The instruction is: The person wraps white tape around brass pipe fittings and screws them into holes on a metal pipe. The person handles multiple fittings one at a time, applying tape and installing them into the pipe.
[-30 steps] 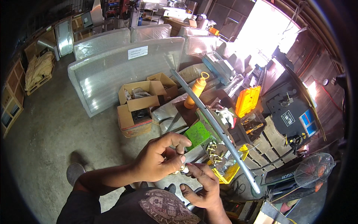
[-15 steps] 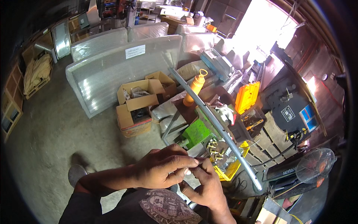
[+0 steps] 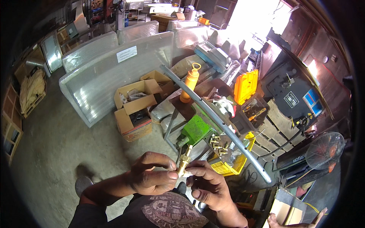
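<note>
Both of my hands meet low in the middle of the view around a small brass fitting (image 3: 184, 161). My left hand (image 3: 152, 178) pinches its lower end between thumb and forefinger. My right hand (image 3: 208, 184) grips the same fitting from the right side with its fingertips. The fitting stands nearly upright, its top end sticking out above my fingers. Just beyond it lie several more brass fittings (image 3: 216, 143) on a workbench, beside a green machine part (image 3: 195, 129).
A long grey metal tube (image 3: 213, 114) runs diagonally across the bench. An orange bottle (image 3: 190, 82), an open orange tool case (image 3: 247, 86), a yellow tray (image 3: 232, 165), open cardboard boxes (image 3: 135, 108), large clear panels (image 3: 110, 72) and a floor fan (image 3: 325, 147) surround it. Another person's hand (image 3: 294, 220) shows at the lower right.
My hands have turned the brass fitting from lying hidden in my fingers to standing upright, its top now showing. The view has shifted slightly.
</note>
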A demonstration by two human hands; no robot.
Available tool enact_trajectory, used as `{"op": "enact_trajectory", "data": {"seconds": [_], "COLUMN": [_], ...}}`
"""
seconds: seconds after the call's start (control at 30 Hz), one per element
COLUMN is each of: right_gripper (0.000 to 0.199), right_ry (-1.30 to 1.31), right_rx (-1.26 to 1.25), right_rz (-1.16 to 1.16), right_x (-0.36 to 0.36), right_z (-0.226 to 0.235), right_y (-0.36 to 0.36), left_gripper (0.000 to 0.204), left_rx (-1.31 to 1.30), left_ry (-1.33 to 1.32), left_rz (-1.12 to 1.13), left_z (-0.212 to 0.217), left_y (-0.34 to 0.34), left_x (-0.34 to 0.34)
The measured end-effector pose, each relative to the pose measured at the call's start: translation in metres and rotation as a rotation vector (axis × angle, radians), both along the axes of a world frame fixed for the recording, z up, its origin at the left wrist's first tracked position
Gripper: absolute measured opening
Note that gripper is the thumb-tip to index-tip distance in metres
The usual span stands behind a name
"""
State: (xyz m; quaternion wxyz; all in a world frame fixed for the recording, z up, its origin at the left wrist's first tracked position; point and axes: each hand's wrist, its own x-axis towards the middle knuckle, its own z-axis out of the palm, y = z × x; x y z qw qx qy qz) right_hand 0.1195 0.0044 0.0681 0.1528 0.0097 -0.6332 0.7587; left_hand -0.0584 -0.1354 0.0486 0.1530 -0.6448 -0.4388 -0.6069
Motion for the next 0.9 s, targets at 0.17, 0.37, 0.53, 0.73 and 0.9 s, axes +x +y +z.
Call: {"op": "enact_trajectory", "data": {"seconds": [0.17,0.37,0.53,0.73,0.9], "right_gripper": [0.057,0.06,0.061,0.06,0.059], "right_ry": [-0.036,-0.009,-0.012,0.007,0.014], "right_rx": [-0.171,-0.468,-0.385,-0.092,0.094], "right_rz": [0.119,0.227,0.218,0.101,0.011], "right_x": [0.005,0.01,0.011,0.01,0.009], "right_z": [0.001,-0.009,-0.006,0.0,0.0], "right_y": [0.003,0.002,0.001,-0.003,-0.005], "left_gripper": [0.05,0.05,0.052,0.054,0.045], "left_rx": [0.044,0.107,0.085,0.005,-0.097], "left_ry": [-0.053,-0.002,-0.002,-0.033,0.038], "left_rz": [-0.043,-0.115,-0.111,-0.01,0.092], "left_z": [-0.011,-0.015,-0.012,-0.008,0.014], "left_y": [0.001,0.005,0.0,-0.007,-0.011], "left_x": [0.004,0.006,0.008,0.014,0.016]}}
